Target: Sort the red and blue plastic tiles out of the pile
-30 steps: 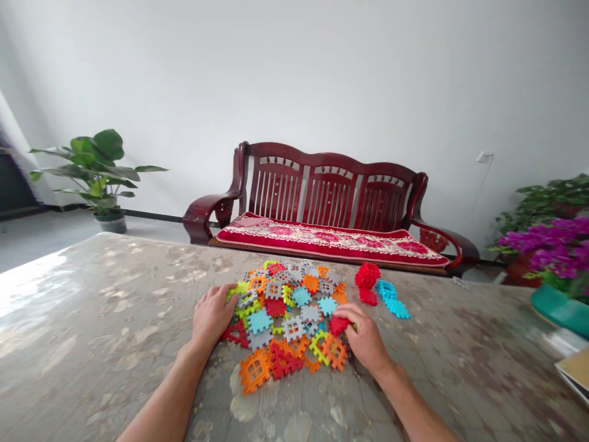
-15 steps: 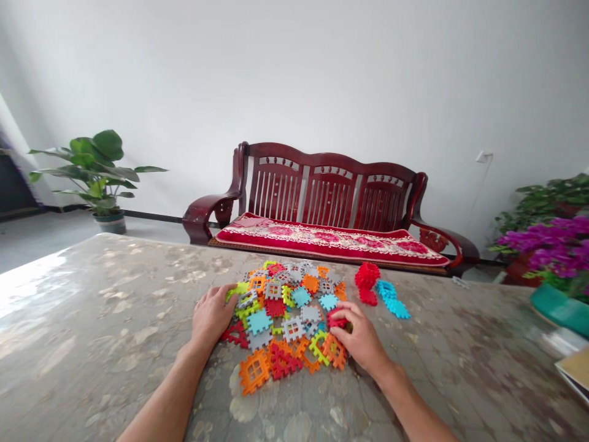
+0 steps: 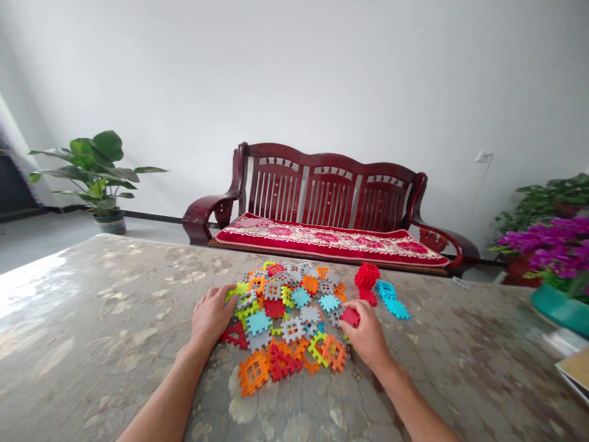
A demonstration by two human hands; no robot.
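Observation:
A heap of square interlocking plastic tiles in orange, grey, red, blue and lime lies on the marbled table. My left hand rests at the heap's left edge, fingers curled over a lime tile. My right hand is at the heap's right edge, pinching a red tile lifted a little off the pile. Just beyond it stand a red assembled cluster with a loose red tile in front, and a row of joined blue tiles.
A dark wooden bench with a red floral cushion stands behind the table. A leafy potted plant is at the far left. Purple flowers, a teal dish and papers sit at the right edge.
My right hand has picked the red tile out of the heap and carried it up and to the right, toward the red cluster. My left hand has stayed put.

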